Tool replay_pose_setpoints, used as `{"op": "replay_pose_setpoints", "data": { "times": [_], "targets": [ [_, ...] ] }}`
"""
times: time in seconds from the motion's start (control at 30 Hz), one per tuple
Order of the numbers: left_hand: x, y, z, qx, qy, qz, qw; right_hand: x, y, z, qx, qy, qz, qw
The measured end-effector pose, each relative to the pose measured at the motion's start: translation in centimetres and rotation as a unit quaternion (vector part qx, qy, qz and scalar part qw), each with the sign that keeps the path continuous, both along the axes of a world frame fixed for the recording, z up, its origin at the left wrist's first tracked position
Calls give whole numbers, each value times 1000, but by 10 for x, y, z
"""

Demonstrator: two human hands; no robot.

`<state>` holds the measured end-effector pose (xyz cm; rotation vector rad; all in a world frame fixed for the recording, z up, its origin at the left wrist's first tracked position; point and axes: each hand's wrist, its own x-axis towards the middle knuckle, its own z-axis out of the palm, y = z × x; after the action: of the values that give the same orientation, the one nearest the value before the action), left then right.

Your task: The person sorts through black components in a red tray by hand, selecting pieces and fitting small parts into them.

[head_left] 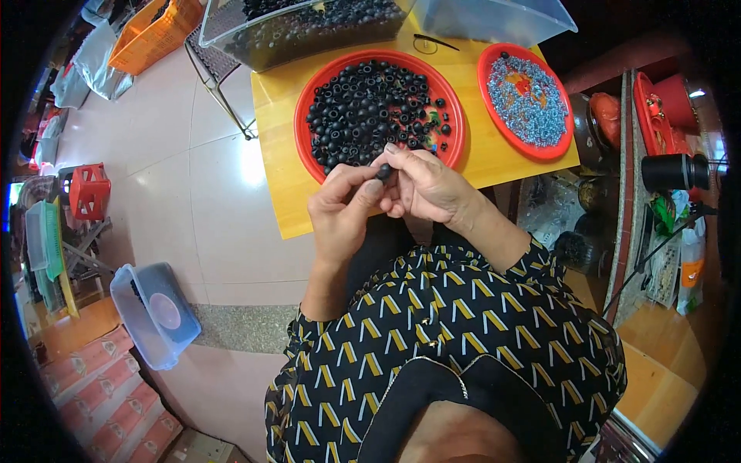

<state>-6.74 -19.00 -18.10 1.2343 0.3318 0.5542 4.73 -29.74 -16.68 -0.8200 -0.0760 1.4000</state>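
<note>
Just above the near edge of a round red tray [302,143], my two hands meet. My left hand [340,212] pinches a small round black plastic piece [384,171] between thumb and forefinger. My right hand [424,185] is closed against it, thumb and fingers together; whatever they grip is too small to make out. Loose black plastic pieces [363,104] fill most of the tray, many round with an open hole on top. A second, smaller red tray [485,73] on the right carries tiny silvery metal parts [532,119].
Both trays rest on a yellow table [282,185]. At its far side are a clear bin [309,38] of black pieces, another clear bin [494,23] and a pair of glasses [426,45]. A bluish tub [158,309] is on the floor at left; shelving [627,154] stands at right.
</note>
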Motion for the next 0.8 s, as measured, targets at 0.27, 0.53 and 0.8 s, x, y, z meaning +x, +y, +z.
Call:
{"op": "replay_pose_setpoints", "data": {
  "times": [0.27, 0.53, 0.8],
  "targets": [
    [-6, -2, 2, 180, 22, 33, 983, 17, -6, -4, -13, 4, 25, 1000],
    [0, -10, 0, 316, 46, 56, 946, 79, -43, 12, -94, -433, -36, 896],
    [2, -11, -5, 400, 53, 39, 914, 64, -14, 1, -155, -805, 40, 571]
  ]
}}
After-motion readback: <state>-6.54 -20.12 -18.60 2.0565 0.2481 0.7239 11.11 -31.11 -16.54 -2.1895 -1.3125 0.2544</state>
